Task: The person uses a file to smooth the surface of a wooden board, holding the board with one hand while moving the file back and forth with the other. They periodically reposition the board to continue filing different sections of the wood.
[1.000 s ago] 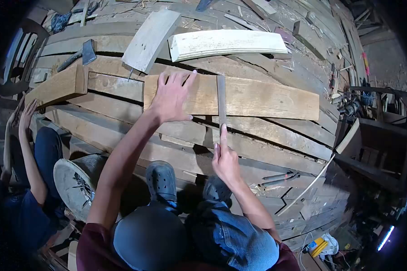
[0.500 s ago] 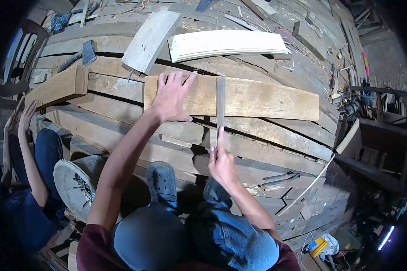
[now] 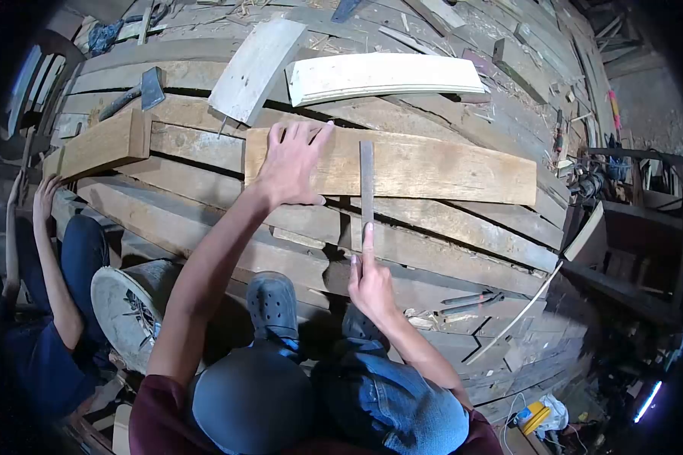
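A pale brown plank [image 3: 448, 168] lies across the floor boards in front of me. My left hand [image 3: 290, 163] is spread over its left part, fingers reaching the far edge and thumb by the near edge. In my right hand [image 3: 372, 287] is a long, flat grey metal tool that looks like a file [image 3: 367, 178], with the index finger stretched along it. It points away from me across the plank, its tip short of the far edge. My grip hides the tool's near end.
A white curved board [image 3: 387, 76] and a pale plank [image 3: 256, 68] lie beyond. A hatchet [image 3: 151, 87] is at the upper left. Another person's hand [image 3: 44, 199] touches a wooden block [image 3: 102, 144], near a bucket [image 3: 121, 311]. Pincers [image 3: 470, 302] lie at the right.
My right hand has drawn the file slightly back toward me, so its tip sits lower on the plank. My left hand stays in place on the plank.
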Action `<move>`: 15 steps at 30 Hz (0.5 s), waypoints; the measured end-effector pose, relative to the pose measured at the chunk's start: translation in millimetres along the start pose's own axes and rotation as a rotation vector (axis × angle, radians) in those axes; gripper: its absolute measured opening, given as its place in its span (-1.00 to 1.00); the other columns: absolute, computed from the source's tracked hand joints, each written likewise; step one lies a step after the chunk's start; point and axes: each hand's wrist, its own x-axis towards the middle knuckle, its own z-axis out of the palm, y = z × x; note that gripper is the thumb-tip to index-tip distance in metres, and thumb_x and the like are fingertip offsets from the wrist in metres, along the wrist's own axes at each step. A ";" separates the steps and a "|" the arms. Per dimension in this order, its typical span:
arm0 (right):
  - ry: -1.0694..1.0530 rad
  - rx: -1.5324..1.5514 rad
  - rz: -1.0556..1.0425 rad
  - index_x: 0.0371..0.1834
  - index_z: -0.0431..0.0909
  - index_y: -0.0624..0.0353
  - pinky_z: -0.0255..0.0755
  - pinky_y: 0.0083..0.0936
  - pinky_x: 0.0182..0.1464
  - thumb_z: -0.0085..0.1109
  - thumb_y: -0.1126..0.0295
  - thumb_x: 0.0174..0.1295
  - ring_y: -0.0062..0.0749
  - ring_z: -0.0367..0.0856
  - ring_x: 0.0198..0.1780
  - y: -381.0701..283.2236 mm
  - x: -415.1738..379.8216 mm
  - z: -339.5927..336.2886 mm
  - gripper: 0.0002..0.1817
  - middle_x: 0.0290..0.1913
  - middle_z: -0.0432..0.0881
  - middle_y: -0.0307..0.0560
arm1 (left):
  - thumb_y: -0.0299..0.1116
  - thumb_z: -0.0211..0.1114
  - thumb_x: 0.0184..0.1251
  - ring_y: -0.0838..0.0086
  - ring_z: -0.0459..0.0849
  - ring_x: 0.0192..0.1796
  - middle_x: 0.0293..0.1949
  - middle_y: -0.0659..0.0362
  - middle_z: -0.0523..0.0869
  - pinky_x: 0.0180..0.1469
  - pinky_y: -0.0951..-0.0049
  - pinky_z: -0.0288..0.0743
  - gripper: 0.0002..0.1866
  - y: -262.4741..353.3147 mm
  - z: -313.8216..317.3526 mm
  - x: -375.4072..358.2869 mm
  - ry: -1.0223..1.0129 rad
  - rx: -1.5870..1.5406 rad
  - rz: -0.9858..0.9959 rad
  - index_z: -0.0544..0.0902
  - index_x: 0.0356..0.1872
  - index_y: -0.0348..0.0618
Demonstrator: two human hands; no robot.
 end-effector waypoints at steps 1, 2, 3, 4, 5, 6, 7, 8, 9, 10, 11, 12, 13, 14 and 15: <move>-0.002 -0.003 0.003 0.68 -0.17 0.21 0.51 0.05 -0.44 0.11 0.50 0.39 0.28 0.65 -0.52 0.2 -0.2 0.4 -0.13 -0.48 0.63 0.36 | 0.03 0.74 -0.47 0.02 0.36 0.38 0.26 -0.06 0.45 0.48 -0.14 0.03 0.43 0.2 -0.2 -0.1 0.006 -0.003 0.004 0.13 0.60 -0.09; 0.002 0.004 -0.006 0.68 -0.17 0.22 0.51 0.05 -0.44 0.11 0.50 0.39 0.28 0.65 -0.52 1.0 -0.2 0.9 -0.13 -0.48 0.63 0.37 | 0.03 0.74 -0.47 0.02 0.35 0.38 0.26 -0.06 0.45 0.48 -0.14 0.03 0.43 0.4 -0.2 -0.1 -0.005 0.002 -0.003 0.13 0.60 -0.09; 0.005 0.010 -0.015 0.68 -0.17 0.23 0.51 0.05 -0.44 0.11 0.50 0.39 0.28 0.65 -0.52 2.3 0.0 1.4 -0.13 -0.48 0.63 0.37 | 0.03 0.74 -0.48 0.02 0.35 0.38 0.26 -0.06 0.45 0.48 -0.14 0.03 0.43 1.0 -0.6 0.1 -0.017 0.006 -0.010 0.14 0.60 -0.09; 0.009 0.016 -0.024 0.68 -0.17 0.23 0.51 0.05 -0.44 0.11 0.50 0.40 0.28 0.65 -0.52 3.3 0.2 1.5 -0.14 -0.48 0.63 0.37 | 0.03 0.74 -0.48 0.02 0.35 0.38 0.27 -0.06 0.45 0.49 -0.14 0.02 0.43 1.4 -1.2 0.3 -0.028 0.011 -0.016 0.14 0.60 -0.09; 0.006 0.013 -0.021 0.68 -0.16 0.23 0.52 0.05 -0.44 0.11 0.50 0.40 0.28 0.65 -0.52 3.6 0.0 1.4 -0.14 -0.48 0.63 0.37 | 0.03 0.74 -0.48 0.02 0.35 0.39 0.27 -0.06 0.44 0.49 -0.15 0.02 0.43 1.7 -1.7 0.3 -0.032 0.009 -0.018 0.14 0.60 -0.09; 0.004 0.009 -0.018 0.68 -0.16 0.23 0.52 0.05 -0.44 0.11 0.50 0.40 0.27 0.65 -0.52 3.8 0.0 1.2 -0.14 -0.48 0.63 0.38 | 0.02 0.74 -0.48 0.02 0.35 0.39 0.27 -0.06 0.44 0.49 -0.15 0.02 0.43 1.7 -2.0 0.4 -0.036 0.007 -0.021 0.13 0.60 -0.09; 0.002 0.005 -0.016 0.68 -0.16 0.23 0.52 0.05 -0.44 0.11 0.50 0.40 0.27 0.65 -0.51 3.8 0.1 1.1 -0.14 -0.48 0.63 0.38 | 0.02 0.74 -0.47 0.02 0.35 0.39 0.28 -0.05 0.44 0.49 -0.15 0.02 0.43 1.6 -2.4 0.6 -0.040 0.005 -0.023 0.13 0.60 -0.09; 0.001 0.003 -0.013 0.68 -0.16 0.23 0.52 0.05 -0.43 0.11 0.50 0.39 0.27 0.65 -0.51 3.8 0.2 1.2 -0.14 -0.49 0.62 0.38 | 0.03 0.74 -0.47 0.02 0.35 0.39 0.28 -0.05 0.44 0.49 -0.16 0.02 0.43 1.7 -2.8 0.6 -0.041 0.005 -0.022 0.12 0.61 -0.09; 0.000 0.001 -0.011 0.68 -0.16 0.23 0.52 0.05 -0.43 0.11 0.49 0.39 0.27 0.65 -0.51 3.8 0.3 1.2 -0.14 -0.50 0.62 0.38 | 0.03 0.74 -0.47 0.02 0.35 0.39 0.29 -0.05 0.43 0.49 -0.16 0.02 0.44 1.5 -2.9 0.5 -0.042 0.006 -0.021 0.12 0.61 -0.09; -0.002 -0.001 -0.009 0.68 -0.16 0.23 0.53 0.05 -0.42 0.11 0.49 0.39 0.27 0.65 -0.51 3.7 0.3 1.1 -0.14 -0.50 0.62 0.38 | 0.03 0.74 -0.47 0.02 0.35 0.40 0.29 -0.05 0.43 0.49 -0.16 0.02 0.44 1.6 -2.9 0.4 -0.044 0.006 -0.020 0.12 0.61 -0.09; -0.003 -0.003 -0.003 0.68 -0.15 0.24 0.53 0.05 -0.42 0.11 0.50 0.39 0.26 0.65 -0.51 3.1 0.2 0.9 -0.14 -0.51 0.61 0.37 | 0.03 0.74 -0.46 0.03 0.34 0.40 0.30 -0.05 0.43 0.49 -0.16 0.02 0.44 1.7 -2.7 0.4 -0.047 0.015 -0.023 0.12 0.61 -0.09; -0.004 -0.006 0.003 0.68 -0.15 0.24 0.53 0.05 -0.42 0.12 0.50 0.39 0.26 0.65 -0.51 2.0 0.2 0.5 -0.14 -0.51 0.61 0.37 | 0.03 0.74 -0.46 0.03 0.34 0.40 0.31 -0.05 0.42 0.49 -0.16 0.02 0.44 1.9 -2.5 0.6 -0.050 0.024 -0.025 0.11 0.61 -0.09; -0.005 -0.008 0.009 0.68 -0.15 0.24 0.53 0.05 -0.41 0.12 0.50 0.39 0.26 0.65 -0.51 1.1 0.3 0.0 -0.14 -0.51 0.61 0.36 | 0.03 0.73 -0.46 0.03 0.34 0.40 0.31 -0.05 0.42 0.49 -0.16 0.02 0.43 1.9 -2.3 0.6 -0.054 0.033 -0.027 0.11 0.61 -0.10; -0.010 -0.008 0.013 0.68 -0.15 0.24 0.54 0.04 -0.41 0.12 0.51 0.38 0.25 0.65 -0.51 0.4 0.4 -0.7 -0.14 -0.51 0.61 0.36 | 0.03 0.73 -0.45 0.03 0.35 0.39 0.31 -0.05 0.42 0.49 -0.16 0.03 0.43 2.1 -2.4 0.4 -0.047 0.033 -0.023 0.11 0.61 -0.10; -0.016 -0.009 0.017 0.68 -0.14 0.23 0.54 0.04 -0.40 0.11 0.51 0.38 0.25 0.65 -0.51 -0.1 1.1 -1.7 -0.13 -0.51 0.61 0.36 | 0.04 0.73 -0.45 0.03 0.35 0.39 0.30 -0.05 0.42 0.49 -0.16 0.03 0.43 2.0 -2.2 0.3 -0.039 0.033 -0.019 0.11 0.61 -0.10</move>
